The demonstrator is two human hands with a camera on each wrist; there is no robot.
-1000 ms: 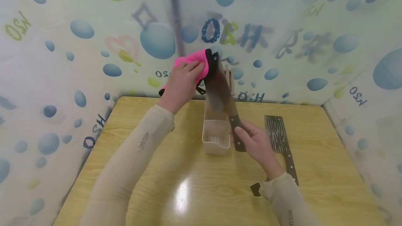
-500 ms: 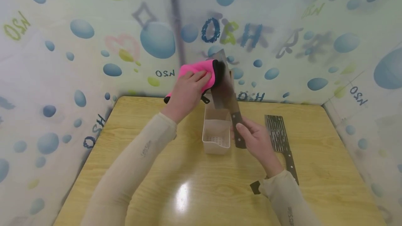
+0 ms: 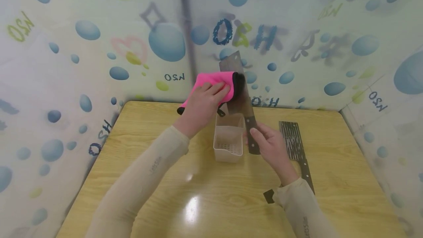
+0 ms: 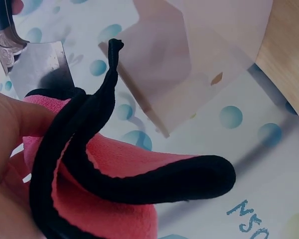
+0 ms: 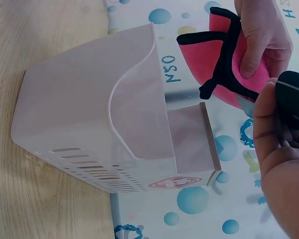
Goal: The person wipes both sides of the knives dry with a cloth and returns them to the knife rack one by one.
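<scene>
A cleaver is held up at a tilt, blade toward the wall. Its black handle is gripped by my right hand, thumb lying along the side. My left hand holds a folded pink cloth with black edging against the middle of the blade. In the left wrist view, thumb and fingers pinch the cloth, with part of the blade showing beyond it. The right wrist view shows the handle end inside the curled right fingers. The cloth hides part of the blade.
Below the cleaver, a pale plastic knife holder with a slotted base stands on the wooden table. A second cleaver, its blade dark-streaked, lies on the right. A patterned wall rises behind the table.
My left hand has slid the cloth down the blade toward the handle, moving right and nearer. The blade's far end is now uncovered. My right hand has barely shifted.
</scene>
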